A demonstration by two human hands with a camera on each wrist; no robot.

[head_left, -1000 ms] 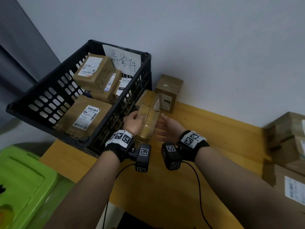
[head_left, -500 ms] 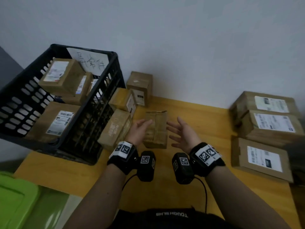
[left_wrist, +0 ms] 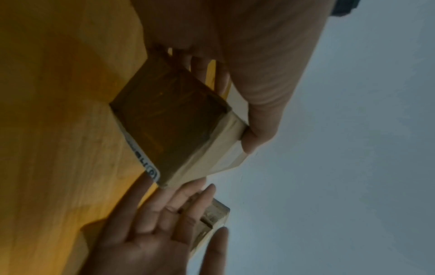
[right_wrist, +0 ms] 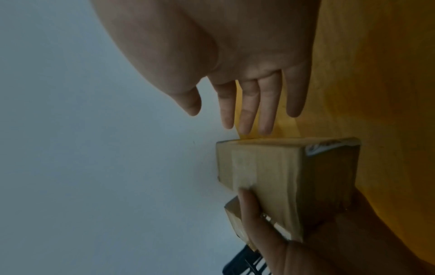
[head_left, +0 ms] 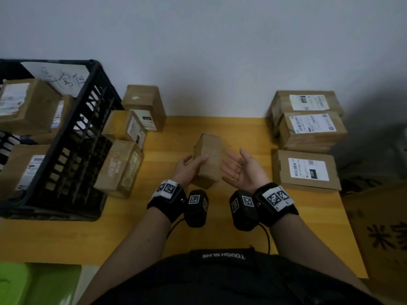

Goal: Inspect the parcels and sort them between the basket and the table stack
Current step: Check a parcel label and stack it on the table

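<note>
The left hand [head_left: 187, 170] has its fingers [head_left: 199, 160] and thumb curled around a small brown parcel [head_left: 209, 158], clamping its left side and holding it tilted above the middle of the tabletop [head_left: 220, 234]. In the left wrist view the thumb presses one taped edge while the fingers wrap the opposite side, and a strip of white label shows along the parcel's lower edge. The right hand [head_left: 244, 170] is just beside the parcel on its right, palm turned towards it, fingers [head_left: 231, 157] spread and straight, holding nothing; whether the fingertips touch the cardboard cannot be told.

To the left, three more parcels [head_left: 123, 164] lie in a row against the side of a black basket [head_left: 72, 150], which holds several labelled boxes and a handwritten paper sign [head_left: 61, 78]. On the right, far side of the tabletop, a stack of labelled parcels [head_left: 310, 122] stands against the wall, with a single flat one [head_left: 306, 170] just nearer.
</note>
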